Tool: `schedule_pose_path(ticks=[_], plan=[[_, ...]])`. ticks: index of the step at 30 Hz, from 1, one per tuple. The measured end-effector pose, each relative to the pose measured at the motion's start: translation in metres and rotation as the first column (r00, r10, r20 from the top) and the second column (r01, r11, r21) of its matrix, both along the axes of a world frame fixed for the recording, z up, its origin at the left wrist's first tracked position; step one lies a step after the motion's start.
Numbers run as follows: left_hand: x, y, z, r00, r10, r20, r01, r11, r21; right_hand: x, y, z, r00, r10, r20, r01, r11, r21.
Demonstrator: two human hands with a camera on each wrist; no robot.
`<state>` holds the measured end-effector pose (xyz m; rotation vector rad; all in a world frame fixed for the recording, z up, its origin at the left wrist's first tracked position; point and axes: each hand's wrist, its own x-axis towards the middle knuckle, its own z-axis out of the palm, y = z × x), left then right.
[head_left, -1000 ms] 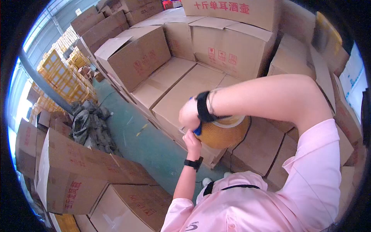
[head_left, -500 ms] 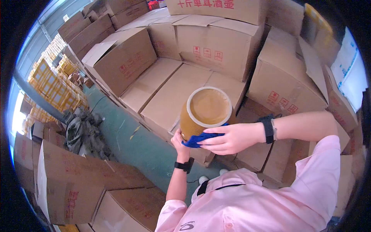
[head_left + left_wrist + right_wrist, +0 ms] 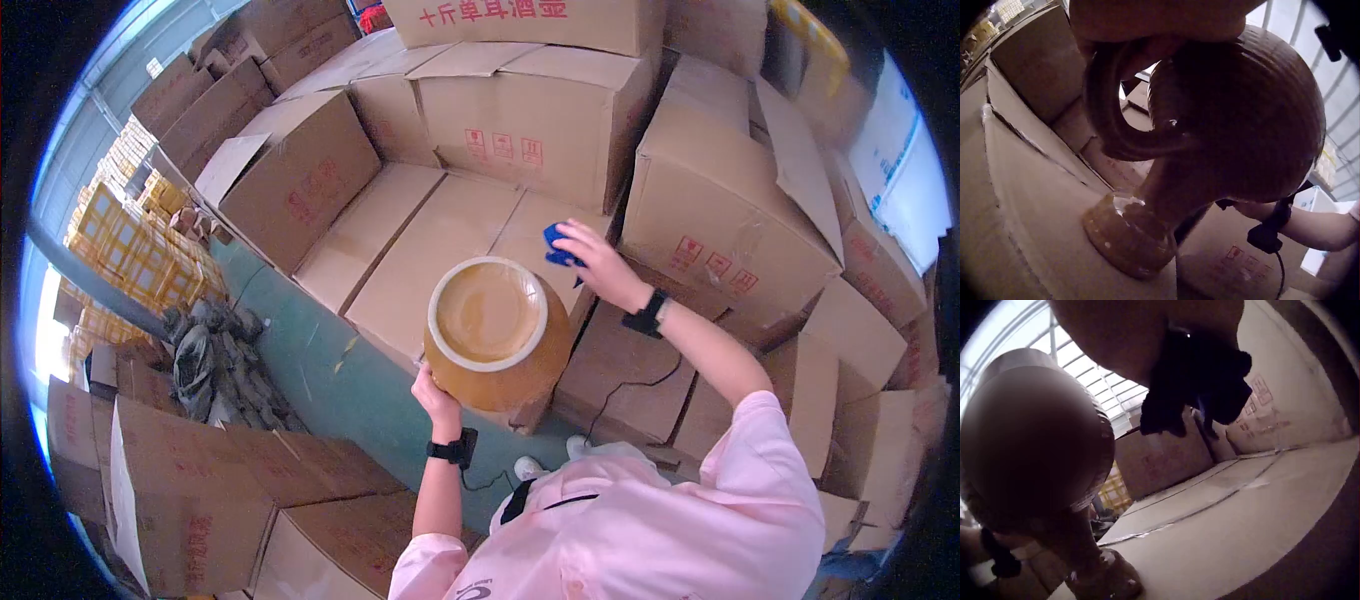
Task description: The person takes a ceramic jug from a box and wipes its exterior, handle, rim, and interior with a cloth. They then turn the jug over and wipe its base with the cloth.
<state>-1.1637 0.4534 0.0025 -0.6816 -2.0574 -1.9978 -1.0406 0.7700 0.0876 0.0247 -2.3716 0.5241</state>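
A brown glazed ceramic jug (image 3: 500,340) is upside down, its pale-rimmed round base facing up. In the left wrist view its loop handle (image 3: 1100,106) shows, and the narrow mouth (image 3: 1132,237) points down right at the cardboard top. My left hand (image 3: 437,400) grips the jug at its handle side; some of those fingers are hidden by the jug. Up and to the right of the jug, my right hand (image 3: 605,270) holds a bunched blue cloth (image 3: 560,245). In the right wrist view the cloth hangs dark below that hand, apart from the jug.
Closed cardboard boxes (image 3: 420,240) form a low surface under the jug, with taller boxes (image 3: 520,130) behind. An open-flapped box (image 3: 730,210) stands at the right. A thin black cable (image 3: 625,385) crosses a lower box. Left lie green floor, dark sacks (image 3: 215,350) and yellow crates (image 3: 140,235).
My right hand has moved with the blue cloth from the jug's near side up and right, off the jug. The jug's base has turned up toward the head view. My left hand keeps its grip.
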Motion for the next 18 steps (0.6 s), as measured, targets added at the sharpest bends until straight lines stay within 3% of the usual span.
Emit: schedule_pose_path(ticks=[1, 4, 8, 11, 14, 17, 18], plan=[[0.002, 0.001, 0.002, 0.999, -0.015, 0.045, 0.013, 0.999, 0.038, -0.011, 0.000, -0.010, 0.999, 0.018, 0.028, -0.017, 0.999, -0.035], [0.006, 0.003, 0.007, 1.000, 0.007, 0.022, -0.008, 0.999, 0.052, -0.040, 0.003, -0.034, 0.997, 0.065, 0.041, -0.046, 0.932, -0.359], [0.001, 0.000, 0.001, 0.997, 0.060, -0.042, -0.063, 0.995, -0.076, -0.071, 0.011, -0.066, 0.999, -0.025, 0.027, 0.034, 0.907, -0.420], [0.004, 0.001, 0.002, 0.996, 0.067, 0.061, -0.067, 0.998, -0.013, -0.079, 0.011, -0.085, 0.987, -0.021, 0.162, 0.092, 0.890, -0.446], [0.012, 0.004, 0.014, 0.992, 0.051, 0.112, -0.056, 0.998, 0.041, -0.083, 0.019, -0.113, 0.969, 0.094, 0.228, 0.019, 0.894, -0.448], [0.009, -0.001, 0.008, 0.996, 0.015, 0.084, -0.016, 1.000, 0.018, -0.066, 0.011, -0.110, 0.969, -0.093, 0.229, 0.090, 0.996, 0.025], [0.011, 0.000, 0.008, 0.990, 0.027, 0.139, -0.035, 0.998, 0.054, -0.063, 0.011, -0.111, 0.985, -0.077, 0.157, 0.075, 0.997, 0.017]])
